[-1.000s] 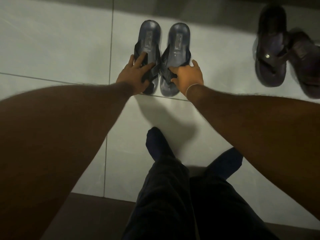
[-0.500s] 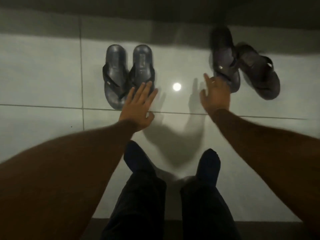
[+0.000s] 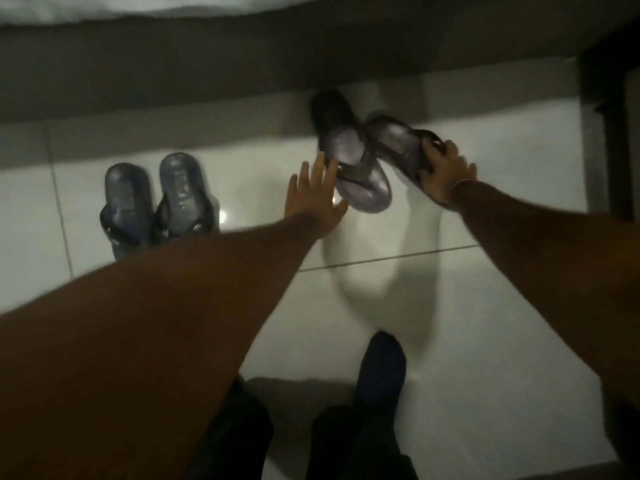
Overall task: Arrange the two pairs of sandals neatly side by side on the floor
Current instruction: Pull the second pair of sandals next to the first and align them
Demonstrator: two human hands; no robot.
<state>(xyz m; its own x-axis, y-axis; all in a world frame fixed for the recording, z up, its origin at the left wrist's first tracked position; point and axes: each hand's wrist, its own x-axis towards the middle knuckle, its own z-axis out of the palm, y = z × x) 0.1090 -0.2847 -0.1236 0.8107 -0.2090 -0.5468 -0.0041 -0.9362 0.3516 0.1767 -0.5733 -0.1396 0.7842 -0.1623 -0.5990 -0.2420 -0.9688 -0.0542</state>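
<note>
A blue-grey pair of sandals (image 3: 157,202) stands side by side on the white tiled floor at the left, its toe ends hidden by my left forearm. At the upper middle lies a dark brown pair, splayed apart. Its left sandal (image 3: 349,157) points toward me; my left hand (image 3: 313,199) is open with fingers spread, fingertips at its near left edge. My right hand (image 3: 445,174) grips the strap end of the right brown sandal (image 3: 398,143), which lies angled. The frame is blurred.
A dark band under a white bed edge (image 3: 173,15) runs across the top. A dark furniture leg (image 3: 613,133) stands at the right. My dark trousers and blue sock (image 3: 381,368) are at the bottom.
Both hands left the blue-grey pair and moved right. The right hand has taken hold of the right brown sandal; the left hand reached the left brown one. The view shifted right.
</note>
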